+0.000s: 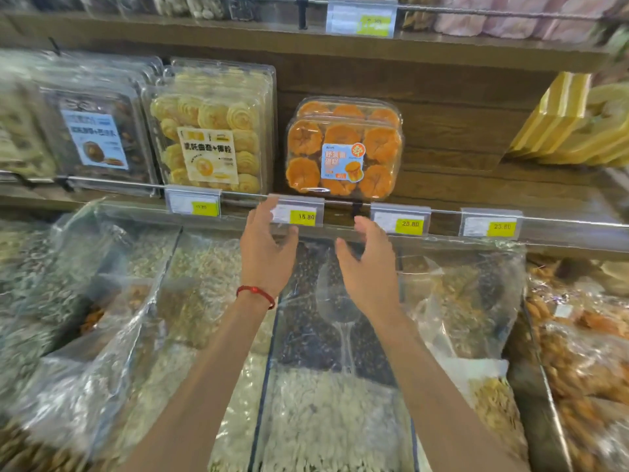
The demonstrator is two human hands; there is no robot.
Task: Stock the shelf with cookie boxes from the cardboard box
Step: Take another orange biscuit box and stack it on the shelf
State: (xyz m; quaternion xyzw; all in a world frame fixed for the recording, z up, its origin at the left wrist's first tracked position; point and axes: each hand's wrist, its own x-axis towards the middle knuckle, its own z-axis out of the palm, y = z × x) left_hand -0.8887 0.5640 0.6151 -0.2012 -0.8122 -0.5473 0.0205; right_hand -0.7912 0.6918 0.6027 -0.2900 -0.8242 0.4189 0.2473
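Note:
Two clear boxes of orange cookies (343,151) stand upright on the wooden shelf (476,195), one behind the other, with a blue label on the front one. Left of them stands a row of clear boxes of pale yellow swirl cookies (211,131). My left hand (267,247), with a red string at the wrist, and my right hand (369,264) hover below the shelf's front rail, palms facing each other, fingers relaxed, holding nothing. Both are a short way in front of and below the orange boxes. No cardboard box is in view.
Price tags (400,219) hang along the metal rail (544,221). Darker cookie boxes (98,131) fill the shelf's left; yellow packs (571,124) lean at the right. Bare shelf lies right of the orange boxes. Below are bulk bins under clear plastic, one with a scoop (340,311).

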